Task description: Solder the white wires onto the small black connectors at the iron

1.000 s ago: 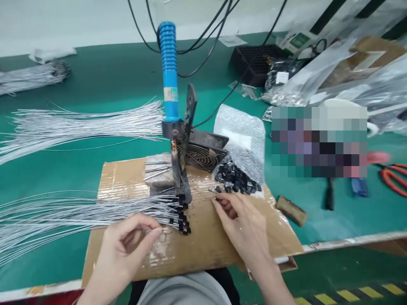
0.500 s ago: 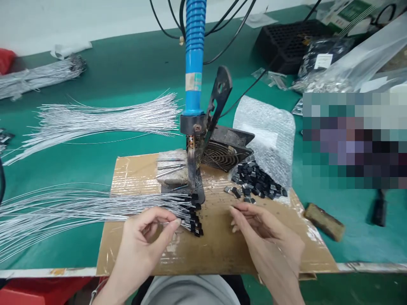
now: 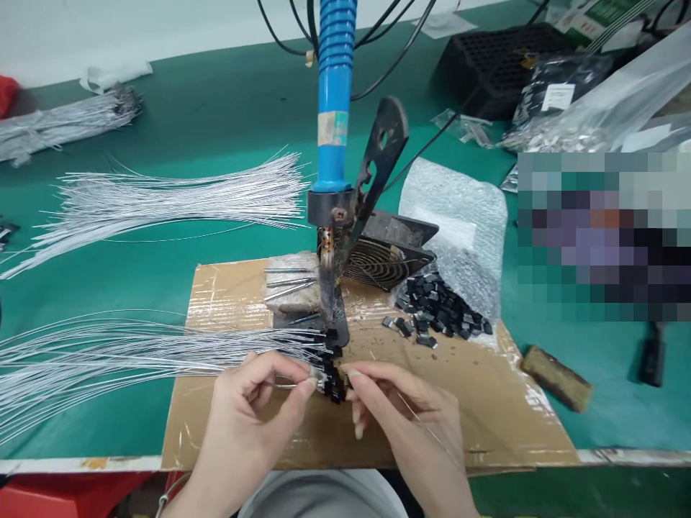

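Note:
My left hand (image 3: 270, 396) is closed in a pinch on the end of a thin grey cable (image 3: 283, 386). Opposite it, my right hand (image 3: 402, 414) pinches a small connector (image 3: 347, 381), mostly hidden by the fingertips. A fine bare wire (image 3: 426, 424) runs across the right hand. Both hands' fingertips are close together beside a row of black connectors (image 3: 335, 388) on the ends of a cable bundle (image 3: 216, 350). Just behind them, a blue-handled soldering iron (image 3: 335, 86) is clamped upright with its tip (image 3: 327, 288) pointing down.
Cardboard (image 3: 486, 424) lies under the work. A small fan (image 3: 386, 262) and a pile of black connectors (image 3: 443, 306) on bubble wrap (image 3: 458, 194) are right of the iron. More cables (image 3: 183, 191) lie left. A sponge block (image 3: 556, 378) sits far right.
My right hand has moved left, bringing its pinched fingertips close to the left hand's. The left hand has shifted slightly right, still holding the cable.

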### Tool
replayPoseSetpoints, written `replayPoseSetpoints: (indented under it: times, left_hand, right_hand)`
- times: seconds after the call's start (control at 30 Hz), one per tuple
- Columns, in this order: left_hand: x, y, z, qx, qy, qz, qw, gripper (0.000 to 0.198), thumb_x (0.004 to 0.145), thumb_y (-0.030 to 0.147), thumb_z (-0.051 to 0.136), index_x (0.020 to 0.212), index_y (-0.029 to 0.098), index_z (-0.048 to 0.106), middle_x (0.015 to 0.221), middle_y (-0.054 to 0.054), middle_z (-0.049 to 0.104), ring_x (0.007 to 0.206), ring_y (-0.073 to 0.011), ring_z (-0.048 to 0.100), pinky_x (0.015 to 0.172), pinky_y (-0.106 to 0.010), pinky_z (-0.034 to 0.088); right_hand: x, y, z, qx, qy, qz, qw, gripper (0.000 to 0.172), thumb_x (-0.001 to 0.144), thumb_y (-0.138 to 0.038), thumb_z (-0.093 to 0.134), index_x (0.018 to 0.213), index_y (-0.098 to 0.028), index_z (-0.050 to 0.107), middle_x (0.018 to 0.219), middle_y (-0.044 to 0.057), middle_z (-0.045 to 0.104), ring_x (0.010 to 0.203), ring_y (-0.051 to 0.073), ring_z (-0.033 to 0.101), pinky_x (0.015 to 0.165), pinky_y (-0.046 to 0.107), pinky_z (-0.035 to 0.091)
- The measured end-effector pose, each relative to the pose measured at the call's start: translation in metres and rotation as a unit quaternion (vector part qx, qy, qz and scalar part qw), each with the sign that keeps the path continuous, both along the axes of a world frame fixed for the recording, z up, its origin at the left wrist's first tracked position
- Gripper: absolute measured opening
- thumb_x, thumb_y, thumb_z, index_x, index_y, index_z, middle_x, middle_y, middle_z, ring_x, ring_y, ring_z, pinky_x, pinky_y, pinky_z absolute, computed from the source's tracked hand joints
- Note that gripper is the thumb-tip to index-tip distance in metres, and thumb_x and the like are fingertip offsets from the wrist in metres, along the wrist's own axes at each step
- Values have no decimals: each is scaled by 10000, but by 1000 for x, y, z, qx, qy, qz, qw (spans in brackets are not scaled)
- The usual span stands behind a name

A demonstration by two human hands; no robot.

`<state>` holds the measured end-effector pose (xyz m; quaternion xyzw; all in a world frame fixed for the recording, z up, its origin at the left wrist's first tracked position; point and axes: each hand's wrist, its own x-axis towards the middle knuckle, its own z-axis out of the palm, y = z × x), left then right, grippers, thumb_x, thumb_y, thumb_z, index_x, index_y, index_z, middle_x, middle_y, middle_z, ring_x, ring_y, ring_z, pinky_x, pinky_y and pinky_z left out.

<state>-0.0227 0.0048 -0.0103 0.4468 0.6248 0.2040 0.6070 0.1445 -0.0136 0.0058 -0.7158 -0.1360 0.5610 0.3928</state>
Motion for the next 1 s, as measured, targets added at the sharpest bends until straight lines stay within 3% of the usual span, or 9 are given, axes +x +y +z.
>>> replayPoseSetpoints:
  times: [0.27,0.73,0.83,1.0]
  left_hand:
    - [7,7,3,-34,-104,37,993,136,904,190,712,772,214,733,843,-27,766,788,-159,699,705,-232,516]
    - [14,9,6,-60,-117,75,989,145,893,156,714,756,201,719,859,-25,759,807,-151,699,757,-226,538]
    - [13,9,3,-49,-117,64,990,147,884,152,718,744,196,713,839,-33,759,797,-161,703,746,-239,556]
    - [14,11,1,-41,-90,50,994,129,872,146,703,753,195,709,848,-38,762,812,-166,700,721,-252,537]
  right_hand:
    - [-3,-2,-4,15,46,41,998,102,847,-339,804,842,-253,859,643,-5,691,478,83,590,450,169,543]
    - [-4,-3,-4,-6,51,33,998,118,848,-354,806,849,-248,858,645,-5,690,484,87,589,453,176,535]
    - [-2,-6,-6,11,-8,77,997,147,889,-367,767,881,-241,841,676,-8,663,503,95,571,465,198,503]
    - [7,-16,-10,120,-178,173,961,364,1085,-363,419,1251,-270,730,778,-3,542,616,123,528,582,245,474]
